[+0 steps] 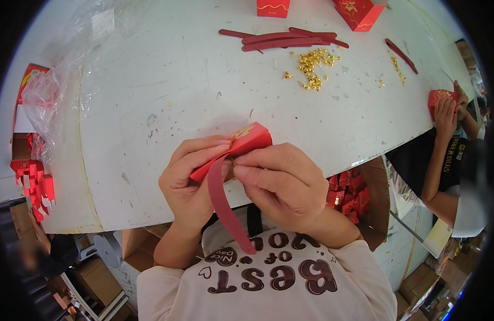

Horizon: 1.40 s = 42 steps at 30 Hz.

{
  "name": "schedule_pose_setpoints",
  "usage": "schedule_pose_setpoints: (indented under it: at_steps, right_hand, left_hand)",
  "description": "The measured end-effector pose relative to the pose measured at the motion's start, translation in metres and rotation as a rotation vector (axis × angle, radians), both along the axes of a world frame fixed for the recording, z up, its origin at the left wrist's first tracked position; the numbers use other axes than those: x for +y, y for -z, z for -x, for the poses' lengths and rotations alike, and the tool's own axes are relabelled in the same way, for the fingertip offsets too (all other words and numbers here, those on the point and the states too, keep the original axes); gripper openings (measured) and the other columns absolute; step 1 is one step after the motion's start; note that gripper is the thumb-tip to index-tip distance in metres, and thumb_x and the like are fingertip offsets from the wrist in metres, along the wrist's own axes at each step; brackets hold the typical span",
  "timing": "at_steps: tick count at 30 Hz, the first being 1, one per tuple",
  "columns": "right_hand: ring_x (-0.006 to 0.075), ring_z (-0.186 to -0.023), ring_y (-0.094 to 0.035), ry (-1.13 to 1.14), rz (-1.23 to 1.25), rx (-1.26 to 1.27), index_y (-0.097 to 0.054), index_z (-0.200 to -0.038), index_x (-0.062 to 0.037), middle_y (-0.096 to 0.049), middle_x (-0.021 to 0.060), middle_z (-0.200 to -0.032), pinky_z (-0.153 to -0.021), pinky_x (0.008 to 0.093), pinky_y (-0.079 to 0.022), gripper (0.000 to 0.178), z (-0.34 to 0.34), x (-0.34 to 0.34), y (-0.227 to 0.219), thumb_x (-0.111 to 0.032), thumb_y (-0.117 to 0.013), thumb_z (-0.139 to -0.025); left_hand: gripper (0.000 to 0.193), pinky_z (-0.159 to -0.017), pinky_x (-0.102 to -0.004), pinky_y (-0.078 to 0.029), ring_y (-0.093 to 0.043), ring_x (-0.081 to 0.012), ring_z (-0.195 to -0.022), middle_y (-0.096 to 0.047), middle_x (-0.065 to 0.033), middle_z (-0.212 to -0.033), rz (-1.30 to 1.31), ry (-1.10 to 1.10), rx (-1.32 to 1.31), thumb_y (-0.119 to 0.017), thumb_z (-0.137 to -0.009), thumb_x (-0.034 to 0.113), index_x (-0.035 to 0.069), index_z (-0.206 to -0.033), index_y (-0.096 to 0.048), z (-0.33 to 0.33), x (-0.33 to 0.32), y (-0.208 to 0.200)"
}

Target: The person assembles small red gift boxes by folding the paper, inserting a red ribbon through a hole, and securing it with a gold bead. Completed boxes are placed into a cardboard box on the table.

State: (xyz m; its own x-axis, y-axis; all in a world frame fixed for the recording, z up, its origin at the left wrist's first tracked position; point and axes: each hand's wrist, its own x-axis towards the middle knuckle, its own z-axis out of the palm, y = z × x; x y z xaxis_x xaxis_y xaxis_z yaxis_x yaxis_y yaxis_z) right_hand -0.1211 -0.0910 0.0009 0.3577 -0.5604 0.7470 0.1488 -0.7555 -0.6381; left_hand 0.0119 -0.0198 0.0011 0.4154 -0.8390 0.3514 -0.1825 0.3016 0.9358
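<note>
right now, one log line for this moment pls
left hand: holds folded red box | right hand: pinches dark red strap at box | strap end hangs over table edge | gold fasteners untouched

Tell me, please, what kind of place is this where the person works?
Probably a small workshop for hand-assembling gift boxes. The person's hands fit a dark red strip to a flat red box at a worn white table, with spare strips, gold fasteners, and a carton of red boxes nearby.

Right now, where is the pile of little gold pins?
The pile of little gold pins lies on the white table, far side, just below the dark red strips.
</note>
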Motion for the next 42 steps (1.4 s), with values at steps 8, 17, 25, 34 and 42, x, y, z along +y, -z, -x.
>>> schedule_pose_setpoints:
  at_steps: [8, 17, 25, 34, 42]
  right_hand:
    - [0.0239, -0.065, -0.060, 0.014, 0.005, -0.053, -0.064, -0.080, 0.0012, -0.063, 0.0116, -0.081, -0.055, 0.0284, -0.049, 0.023, -0.003, -0.003, 0.000, 0.008, -0.070, -0.059]
    - [0.0237, -0.064, -0.061, 0.031, -0.040, -0.072, -0.061, -0.084, -0.0006, -0.064, 0.0118, -0.080, -0.054, 0.0274, -0.049, 0.027, -0.004, 0.000, 0.006, 0.008, -0.071, -0.060]
    - [0.0230, -0.080, -0.056, 0.224, -0.113, 0.248, -0.062, -0.089, -0.0030, -0.061, 0.0110, -0.088, -0.068, 0.0306, -0.046, 0.033, 0.004, -0.002, -0.027, 0.002, -0.077, -0.060]
    - [0.0233, -0.086, -0.059, -0.110, -0.354, 0.275, -0.063, -0.084, -0.0054, -0.065, 0.0048, -0.089, -0.073, 0.0322, -0.047, 0.024, 0.010, -0.011, -0.025, 0.000, -0.076, -0.064]
    - [0.0241, -0.082, -0.062, -0.328, -0.432, 0.314, -0.061, -0.080, -0.0046, -0.064, 0.0049, -0.081, -0.075, 0.0328, -0.047, 0.021, 0.012, -0.030, -0.029, 0.002, -0.075, -0.064]
  left_hand:
    - [0.021, -0.076, -0.0274, -0.052, -0.062, -0.0214, -0.092, -0.061, -0.0169, -0.102, 0.000, 0.010, -0.006, -0.062, -0.076, -0.009, -0.005, -0.096, -0.065, 0.000, 0.000, 0.000]
    - [0.021, -0.079, -0.0302, -0.051, -0.062, -0.0243, -0.093, -0.061, -0.0175, -0.101, 0.020, 0.011, -0.053, -0.063, -0.076, -0.007, -0.005, -0.096, -0.064, -0.002, 0.000, 0.002]
    - [0.021, -0.083, -0.0344, -0.051, -0.063, -0.0278, -0.095, -0.062, -0.0216, -0.101, 0.057, 0.060, -0.047, -0.061, -0.076, -0.009, -0.007, -0.097, -0.061, -0.006, 0.005, 0.007]
    - [0.035, -0.075, -0.0356, -0.053, -0.063, -0.0302, -0.090, -0.062, -0.0157, -0.098, 0.111, 0.138, -0.217, -0.077, -0.062, -0.001, -0.002, -0.093, -0.062, -0.008, 0.006, -0.005]
    - [0.051, -0.063, -0.0304, -0.048, -0.059, -0.0214, -0.072, -0.062, -0.0117, -0.083, 0.134, 0.266, -0.517, -0.072, -0.068, -0.009, 0.001, -0.112, -0.047, -0.048, -0.021, -0.051]
